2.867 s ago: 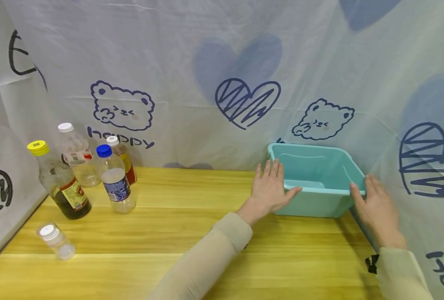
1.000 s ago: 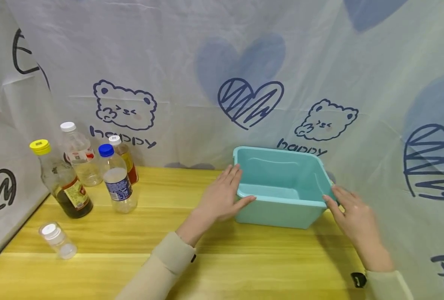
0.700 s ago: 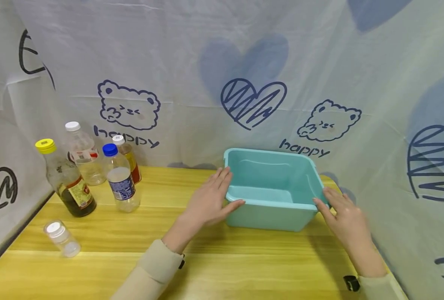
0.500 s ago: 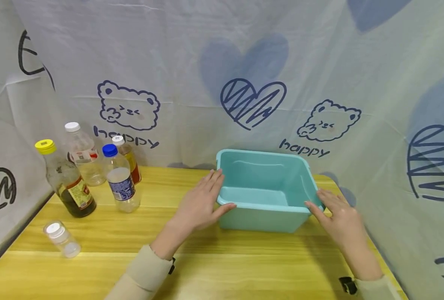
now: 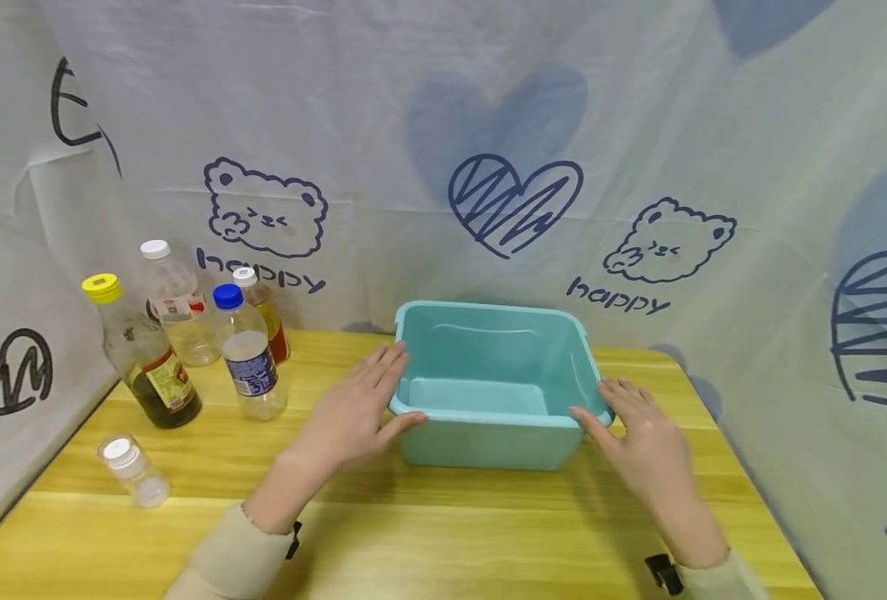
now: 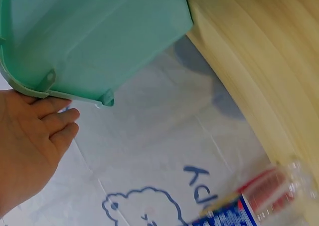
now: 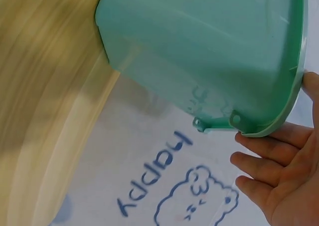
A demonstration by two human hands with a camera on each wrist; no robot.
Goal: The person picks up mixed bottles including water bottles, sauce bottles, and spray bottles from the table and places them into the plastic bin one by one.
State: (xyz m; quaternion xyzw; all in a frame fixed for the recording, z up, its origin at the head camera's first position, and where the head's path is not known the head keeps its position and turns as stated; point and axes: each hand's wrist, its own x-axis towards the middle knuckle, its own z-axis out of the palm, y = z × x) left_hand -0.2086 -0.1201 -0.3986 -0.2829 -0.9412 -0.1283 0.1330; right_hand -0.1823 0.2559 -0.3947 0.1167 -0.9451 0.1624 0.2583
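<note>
A turquoise plastic storage bin [image 5: 488,442] stands upright on the wooden table, its open top showing bare inner walls. At its left end my left hand [image 5: 349,412] touches the rim with straight fingers, thumb stretched along the front edge. My right hand [image 5: 646,446] lies against the right end, thumb on the front corner and fingers along the side rim. In the left wrist view, the fingertips [image 6: 60,117] rest against the underside of the bin's rim [image 6: 75,97]. The right wrist view has that hand's fingers [image 7: 264,168] extended below the rim, not wrapped around it.
Left on the table [image 5: 428,542] stand a dark sauce bottle with yellow cap [image 5: 162,383], a clear bottle with white cap [image 5: 188,325], a blue-capped bottle [image 5: 252,367] and a small oil bottle [image 5: 274,333]. A little jar [image 5: 136,471] is nearer. Printed cloth [image 5: 383,167] hangs behind.
Both hands have slid the bin leftward and slightly nearer, from the right side of the table toward the middle. The bottles stay put; the view has shifted slightly.
</note>
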